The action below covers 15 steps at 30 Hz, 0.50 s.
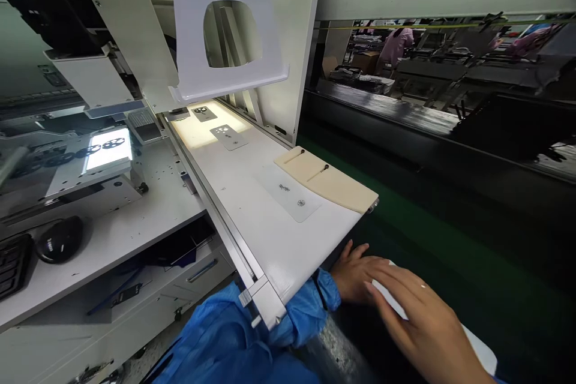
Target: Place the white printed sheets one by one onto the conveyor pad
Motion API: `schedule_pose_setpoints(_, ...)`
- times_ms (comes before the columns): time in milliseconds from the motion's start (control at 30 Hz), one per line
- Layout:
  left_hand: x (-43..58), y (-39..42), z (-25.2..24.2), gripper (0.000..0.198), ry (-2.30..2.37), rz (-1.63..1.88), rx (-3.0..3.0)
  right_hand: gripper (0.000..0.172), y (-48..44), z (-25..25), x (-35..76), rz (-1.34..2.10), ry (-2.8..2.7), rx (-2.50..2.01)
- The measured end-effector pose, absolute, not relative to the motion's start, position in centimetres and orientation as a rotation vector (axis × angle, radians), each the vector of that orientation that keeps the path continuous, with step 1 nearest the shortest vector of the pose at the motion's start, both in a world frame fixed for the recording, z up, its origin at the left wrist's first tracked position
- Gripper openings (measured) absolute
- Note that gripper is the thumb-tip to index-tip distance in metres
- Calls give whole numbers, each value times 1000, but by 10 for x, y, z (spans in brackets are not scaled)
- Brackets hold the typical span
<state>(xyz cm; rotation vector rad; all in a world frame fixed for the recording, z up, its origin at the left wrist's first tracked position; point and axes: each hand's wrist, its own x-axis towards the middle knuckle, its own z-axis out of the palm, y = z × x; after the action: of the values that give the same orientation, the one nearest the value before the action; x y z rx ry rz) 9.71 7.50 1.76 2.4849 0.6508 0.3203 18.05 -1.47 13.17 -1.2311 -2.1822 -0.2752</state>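
My left hand (pixel 353 273) reaches out beyond the near end of the white conveyor belt (pixel 256 240), with the fingertips that show spread apart. Across the back of it lie the fingers of my right hand (pixel 423 315), which hide part of it. A white flat panel (pixel 480 348) with rounded corners is in my right hand, showing between thumb and forefinger and below the palm. Close by on the belt lies a clear, pale sheet (pixel 297 192) with small dark prints. Farther up are a grey phone-back-shaped plate (pixel 228 137) and another with dark rings (pixel 203 113).
A beige guide plate (pixel 326 179) with two dark screws edges the belt. The white machine hood (pixel 229 81) overhangs its lit far end. To the left are a bright screen (pixel 108 149), a black mouse (pixel 60 240) and a keyboard (pixel 15 264). A dark green conveyor (pixel 432 210) runs at right.
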Motion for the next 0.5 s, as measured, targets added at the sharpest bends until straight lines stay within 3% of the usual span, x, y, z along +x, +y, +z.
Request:
schedule_pose_setpoints(133, 93, 79, 24, 89, 585, 359, 2390, 37, -42, 87, 237, -371, -2142, -1464)
schedule_pose_setpoints(300, 93, 78, 27, 89, 577, 364, 2366, 49, -69, 35, 283, -287, -2133, -1634)
schedule_pose_setpoints(500, 91, 77, 32, 86, 585, 312, 2400, 61, -67, 21, 286, -426, -2240, -1722)
